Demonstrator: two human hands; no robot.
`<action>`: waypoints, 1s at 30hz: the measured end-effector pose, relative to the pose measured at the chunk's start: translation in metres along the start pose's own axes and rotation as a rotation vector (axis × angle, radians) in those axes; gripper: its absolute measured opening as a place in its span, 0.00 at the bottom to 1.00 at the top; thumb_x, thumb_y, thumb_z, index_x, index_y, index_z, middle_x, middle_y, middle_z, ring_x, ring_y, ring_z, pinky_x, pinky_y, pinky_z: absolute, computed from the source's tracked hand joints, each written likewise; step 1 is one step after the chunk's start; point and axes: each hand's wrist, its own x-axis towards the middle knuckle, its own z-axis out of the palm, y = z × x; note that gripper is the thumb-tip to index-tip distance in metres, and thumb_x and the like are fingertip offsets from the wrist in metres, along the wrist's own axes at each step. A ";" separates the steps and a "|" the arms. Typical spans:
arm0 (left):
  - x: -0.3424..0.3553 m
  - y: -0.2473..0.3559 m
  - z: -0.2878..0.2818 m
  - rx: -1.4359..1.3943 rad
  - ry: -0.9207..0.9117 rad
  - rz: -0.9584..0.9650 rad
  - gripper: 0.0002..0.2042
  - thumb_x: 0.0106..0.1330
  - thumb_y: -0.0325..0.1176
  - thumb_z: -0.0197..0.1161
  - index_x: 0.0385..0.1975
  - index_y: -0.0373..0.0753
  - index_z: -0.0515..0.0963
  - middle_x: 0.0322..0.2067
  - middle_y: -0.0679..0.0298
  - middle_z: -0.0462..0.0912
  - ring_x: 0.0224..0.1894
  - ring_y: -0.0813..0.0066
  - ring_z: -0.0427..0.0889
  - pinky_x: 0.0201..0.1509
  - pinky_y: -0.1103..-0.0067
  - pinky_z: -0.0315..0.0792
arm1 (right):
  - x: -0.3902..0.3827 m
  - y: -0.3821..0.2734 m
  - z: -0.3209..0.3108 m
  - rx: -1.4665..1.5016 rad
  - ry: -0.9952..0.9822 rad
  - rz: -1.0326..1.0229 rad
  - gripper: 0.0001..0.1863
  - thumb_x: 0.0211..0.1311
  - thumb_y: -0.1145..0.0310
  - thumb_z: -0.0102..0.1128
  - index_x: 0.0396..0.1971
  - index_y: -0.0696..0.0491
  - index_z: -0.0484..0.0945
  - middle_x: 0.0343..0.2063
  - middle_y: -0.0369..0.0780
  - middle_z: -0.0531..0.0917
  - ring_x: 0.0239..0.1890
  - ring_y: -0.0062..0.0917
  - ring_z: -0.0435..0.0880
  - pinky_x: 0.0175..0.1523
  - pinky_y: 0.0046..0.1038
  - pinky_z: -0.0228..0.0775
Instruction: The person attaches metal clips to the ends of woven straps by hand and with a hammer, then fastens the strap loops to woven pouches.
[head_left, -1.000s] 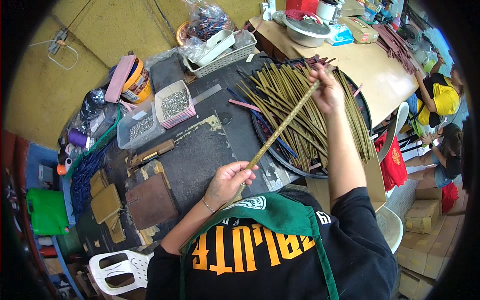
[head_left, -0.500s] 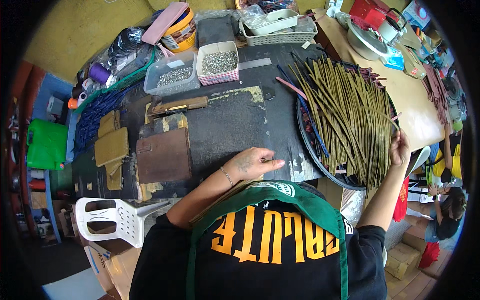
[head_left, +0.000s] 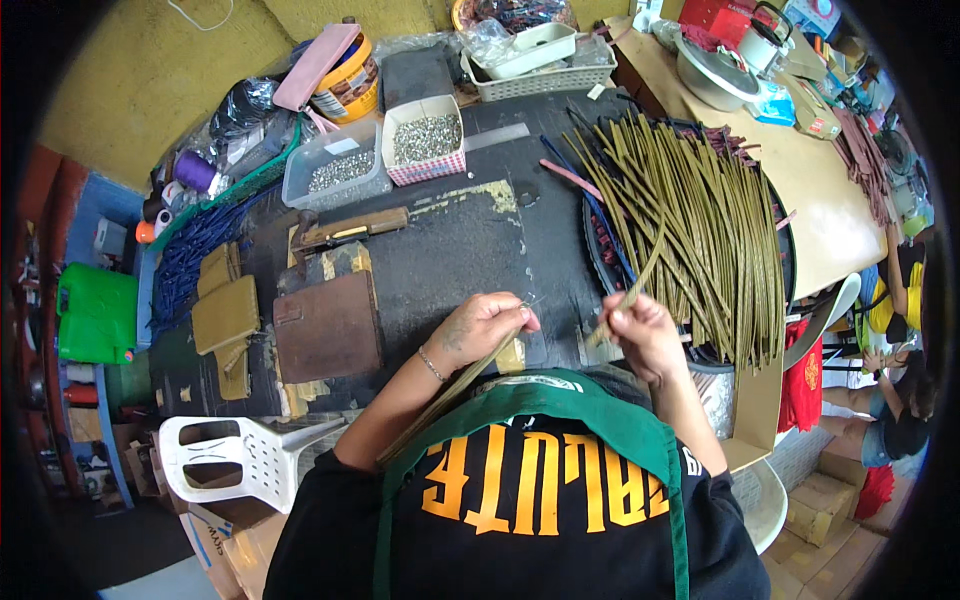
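Observation:
A heap of olive-green leather-like strips [head_left: 715, 220] lies across a round dark basket [head_left: 592, 245] at the right of the table. My right hand [head_left: 645, 335] is closed on one olive strip [head_left: 652, 262], whose long end points up across the heap's left edge. Left of it, my left hand [head_left: 485, 322] pinches the ends of several similar strips [head_left: 440, 402], which run back along my forearm toward my chest. Something thin and shiny [head_left: 530, 299] shows at the left fingertips, too small to name. The two hands are apart, close to the table's near edge.
On the black table [head_left: 440, 260] lie a hammer [head_left: 355, 228], a brown leather piece [head_left: 325, 335] and an olive pouch [head_left: 226, 318]. Behind them stand a clear tub [head_left: 325, 190] and a checked box [head_left: 455, 165] of small metal parts. A white chair [head_left: 225, 455] stands lower left.
My right hand has come left from the heap's right side, bringing an olive strip toward my left hand. My left hand stays near its place, still holding its strips.

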 end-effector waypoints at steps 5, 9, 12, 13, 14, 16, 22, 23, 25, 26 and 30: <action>-0.003 0.013 0.009 0.180 0.012 0.042 0.08 0.57 0.26 0.50 0.30 0.29 0.74 0.24 0.63 0.72 0.30 0.77 0.75 0.36 0.86 0.68 | 0.015 -0.013 0.031 -0.044 0.016 -0.109 0.11 0.49 0.76 0.53 0.35 0.59 0.69 0.24 0.35 0.75 0.25 0.16 0.74 0.32 0.15 0.68; -0.005 0.008 0.014 0.019 0.047 0.030 0.08 0.55 0.31 0.53 0.29 0.33 0.76 0.22 0.63 0.73 0.27 0.79 0.74 0.32 0.85 0.67 | 0.027 -0.008 0.046 -0.122 -0.026 -0.105 0.12 0.48 0.76 0.54 0.35 0.58 0.69 0.24 0.34 0.75 0.26 0.14 0.74 0.33 0.15 0.69; -0.007 0.010 0.016 -0.014 0.032 0.006 0.08 0.55 0.31 0.53 0.28 0.33 0.76 0.22 0.63 0.73 0.27 0.79 0.74 0.32 0.85 0.67 | 0.026 -0.005 0.046 -0.128 -0.045 -0.081 0.12 0.48 0.78 0.54 0.35 0.58 0.69 0.24 0.34 0.75 0.26 0.14 0.74 0.33 0.15 0.69; -0.007 0.010 0.016 -0.016 0.030 0.007 0.08 0.55 0.31 0.53 0.28 0.33 0.76 0.22 0.63 0.73 0.27 0.79 0.74 0.32 0.85 0.67 | 0.026 -0.003 0.044 -0.118 -0.058 -0.067 0.12 0.48 0.78 0.54 0.35 0.58 0.69 0.23 0.34 0.75 0.26 0.14 0.74 0.32 0.15 0.69; -0.007 0.009 0.016 -0.006 0.018 0.010 0.08 0.55 0.31 0.53 0.28 0.33 0.76 0.22 0.63 0.73 0.27 0.79 0.74 0.32 0.85 0.67 | 0.025 -0.003 0.043 -0.108 -0.071 -0.054 0.11 0.48 0.78 0.54 0.35 0.58 0.69 0.23 0.34 0.75 0.26 0.14 0.74 0.32 0.15 0.69; -0.007 0.006 0.015 0.004 0.006 0.014 0.08 0.55 0.30 0.53 0.28 0.33 0.76 0.23 0.63 0.73 0.27 0.79 0.74 0.32 0.85 0.67 | 0.024 -0.004 0.045 -0.128 -0.079 -0.056 0.11 0.48 0.78 0.54 0.35 0.58 0.69 0.23 0.33 0.74 0.26 0.14 0.74 0.32 0.15 0.69; -0.004 0.007 0.017 0.012 -0.036 0.023 0.08 0.55 0.30 0.53 0.27 0.33 0.76 0.23 0.62 0.73 0.26 0.79 0.73 0.32 0.85 0.67 | 0.022 -0.004 0.045 -0.164 -0.088 -0.051 0.11 0.48 0.78 0.53 0.34 0.58 0.69 0.23 0.33 0.74 0.25 0.14 0.74 0.32 0.14 0.68; -0.004 0.008 0.017 0.021 -0.044 0.010 0.08 0.55 0.30 0.53 0.27 0.32 0.76 0.24 0.62 0.74 0.27 0.79 0.74 0.32 0.85 0.67 | 0.021 -0.005 0.046 -0.166 -0.081 -0.048 0.11 0.48 0.79 0.53 0.34 0.58 0.69 0.23 0.33 0.74 0.25 0.14 0.74 0.32 0.14 0.68; -0.003 0.009 0.018 0.030 -0.052 -0.001 0.08 0.55 0.30 0.53 0.27 0.32 0.76 0.25 0.62 0.75 0.28 0.79 0.74 0.33 0.85 0.68 | 0.021 -0.004 0.044 -0.170 -0.086 -0.067 0.11 0.47 0.79 0.54 0.34 0.58 0.69 0.23 0.34 0.75 0.26 0.15 0.75 0.32 0.15 0.69; -0.003 0.008 0.020 -0.071 -0.052 -0.040 0.08 0.55 0.29 0.53 0.28 0.31 0.75 0.26 0.61 0.75 0.29 0.79 0.75 0.33 0.86 0.68 | 0.021 -0.004 0.043 -0.175 -0.094 -0.084 0.11 0.46 0.79 0.55 0.33 0.59 0.70 0.24 0.35 0.75 0.26 0.17 0.76 0.32 0.17 0.70; -0.004 0.010 0.019 -0.117 -0.066 -0.036 0.08 0.55 0.27 0.52 0.31 0.29 0.73 0.29 0.60 0.77 0.32 0.80 0.75 0.35 0.86 0.69 | 0.018 -0.004 0.044 -0.205 -0.133 -0.086 0.10 0.46 0.79 0.54 0.33 0.59 0.70 0.24 0.36 0.76 0.26 0.18 0.76 0.33 0.17 0.70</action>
